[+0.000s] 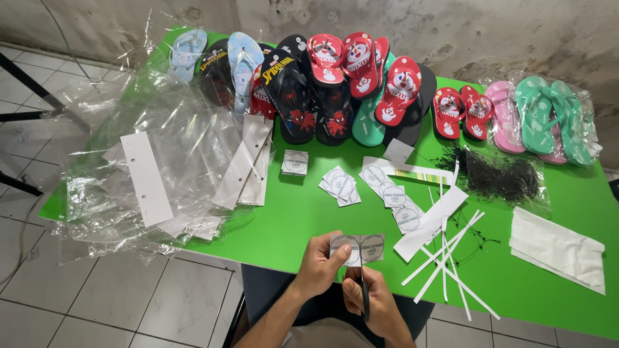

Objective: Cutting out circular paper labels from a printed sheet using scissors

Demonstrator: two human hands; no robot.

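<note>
Table (309, 219): smooth green top, slight sheen. Label strip (358, 249): matt printed paper. Bags (174, 148) at nine o'clock: clear glossy plastic film. Flip-flops (335, 84) at twelve o'clock: matt foam rubber, glossy printed straps. Wall (503, 38): rough, stained plaster.

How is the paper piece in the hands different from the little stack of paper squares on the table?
The paper strip is held up by the left hand, with scissors in the right hand; the stack of squares lies on the green table. The strip shows two round labels side by side, uncut; the stack shows one, already cut square. Both are white with a round printed label.
</note>
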